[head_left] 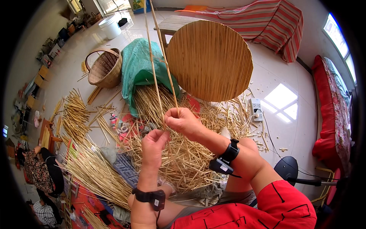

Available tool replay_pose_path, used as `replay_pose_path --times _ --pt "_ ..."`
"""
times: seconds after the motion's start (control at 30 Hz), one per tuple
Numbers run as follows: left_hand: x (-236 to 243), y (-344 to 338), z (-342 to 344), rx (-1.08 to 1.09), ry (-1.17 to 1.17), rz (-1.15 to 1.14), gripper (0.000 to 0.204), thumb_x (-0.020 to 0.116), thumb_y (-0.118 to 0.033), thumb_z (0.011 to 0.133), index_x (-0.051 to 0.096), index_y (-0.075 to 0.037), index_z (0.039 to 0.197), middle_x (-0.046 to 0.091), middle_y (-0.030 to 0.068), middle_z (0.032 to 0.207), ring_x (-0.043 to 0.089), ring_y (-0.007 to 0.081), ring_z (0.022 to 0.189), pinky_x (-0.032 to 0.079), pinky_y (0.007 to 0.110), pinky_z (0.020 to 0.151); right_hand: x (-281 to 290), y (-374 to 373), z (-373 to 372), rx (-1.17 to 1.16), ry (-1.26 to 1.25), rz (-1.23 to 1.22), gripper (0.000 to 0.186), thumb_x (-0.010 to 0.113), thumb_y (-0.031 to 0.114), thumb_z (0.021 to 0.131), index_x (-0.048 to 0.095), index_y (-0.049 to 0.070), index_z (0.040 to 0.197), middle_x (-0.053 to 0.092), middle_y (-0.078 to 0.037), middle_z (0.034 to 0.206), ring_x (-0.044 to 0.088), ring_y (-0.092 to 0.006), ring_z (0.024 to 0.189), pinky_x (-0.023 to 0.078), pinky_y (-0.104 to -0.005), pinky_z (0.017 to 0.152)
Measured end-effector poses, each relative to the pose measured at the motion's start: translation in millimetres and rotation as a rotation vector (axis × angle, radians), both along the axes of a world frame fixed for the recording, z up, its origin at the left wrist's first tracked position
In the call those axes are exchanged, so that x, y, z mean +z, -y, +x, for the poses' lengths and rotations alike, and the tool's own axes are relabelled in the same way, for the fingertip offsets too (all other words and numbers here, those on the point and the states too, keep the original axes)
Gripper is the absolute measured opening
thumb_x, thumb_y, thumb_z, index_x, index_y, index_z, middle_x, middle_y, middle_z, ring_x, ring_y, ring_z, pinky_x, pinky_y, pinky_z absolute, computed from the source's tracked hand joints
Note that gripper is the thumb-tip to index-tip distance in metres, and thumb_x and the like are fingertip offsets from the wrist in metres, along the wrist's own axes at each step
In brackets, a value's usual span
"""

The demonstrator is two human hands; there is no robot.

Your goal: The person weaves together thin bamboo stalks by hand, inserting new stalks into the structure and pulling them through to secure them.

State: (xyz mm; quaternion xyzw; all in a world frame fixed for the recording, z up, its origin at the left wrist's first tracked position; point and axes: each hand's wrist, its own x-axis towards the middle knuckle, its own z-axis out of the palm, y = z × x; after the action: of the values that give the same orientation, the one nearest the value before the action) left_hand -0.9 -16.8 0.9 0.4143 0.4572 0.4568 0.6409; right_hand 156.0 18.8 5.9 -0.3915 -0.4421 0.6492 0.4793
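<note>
My right hand [183,123] is closed in a pinch on long, thin, straw-coloured stalks [167,66] that rise toward the top of the view. Just below and to its left, my left hand [155,144] is also closed, with thumb and fingertips pinched around the lower end of a stalk. The two hands nearly touch. Exactly where each stalk ends between the fingers is hidden. Under them lies a loose heap of cut straw pieces [187,162]. A bundle of long stalks [97,171] rests to the left of my left forearm.
A green sack [139,57] full of stalks stands ahead, beside a wicker basket [105,70]. A round stalk panel [209,61] leans against a wooden table [177,23]. A power strip [256,110] lies on the right, its cable trailing. Other people [42,170] sit far left.
</note>
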Motion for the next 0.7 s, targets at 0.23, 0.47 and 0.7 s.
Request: replay_pose_path --times 0.23,0.47,0.7 --pt "-0.3 -0.3 1.0 0.007 -0.047 0.024 0.009 0.066 -0.010 0.086 0.060 -0.006 0.081 0.062 0.0019 0.069 0.040 0.0016 0.050 0.028 0.016 0.046 4.0 -0.4 0.3 -0.089 0.073 0.071 0.015 0.063 0.017 0.085 0.064 0.002 0.084 0.050 0.006 0.061 0.040 -0.0009 0.052 0.030 -0.0187 0.046" --pt "2.8 1.3 0.4 0.000 -0.017 -0.017 0.011 0.065 -0.012 0.087 0.063 -0.003 0.080 0.061 -0.0019 0.069 0.041 0.0004 0.055 0.029 0.016 0.051 4.5 0.2 0.0 -0.044 -0.029 0.014 0.015 0.063 0.017 0.087 0.063 0.002 0.084 0.050 0.006 0.061 0.039 -0.0016 0.050 0.029 -0.0185 0.045" --pt "0.5 3.5 3.4 -0.034 0.064 0.002 0.008 0.065 -0.011 0.087 0.061 -0.004 0.084 0.062 0.0009 0.072 0.041 0.0012 0.053 0.029 0.015 0.049 -3.4 -1.3 2.0 0.020 -0.223 -0.168 0.015 0.061 0.017 0.088 0.059 0.003 0.082 0.050 0.003 0.062 0.039 -0.0031 0.048 0.029 -0.0193 0.042"
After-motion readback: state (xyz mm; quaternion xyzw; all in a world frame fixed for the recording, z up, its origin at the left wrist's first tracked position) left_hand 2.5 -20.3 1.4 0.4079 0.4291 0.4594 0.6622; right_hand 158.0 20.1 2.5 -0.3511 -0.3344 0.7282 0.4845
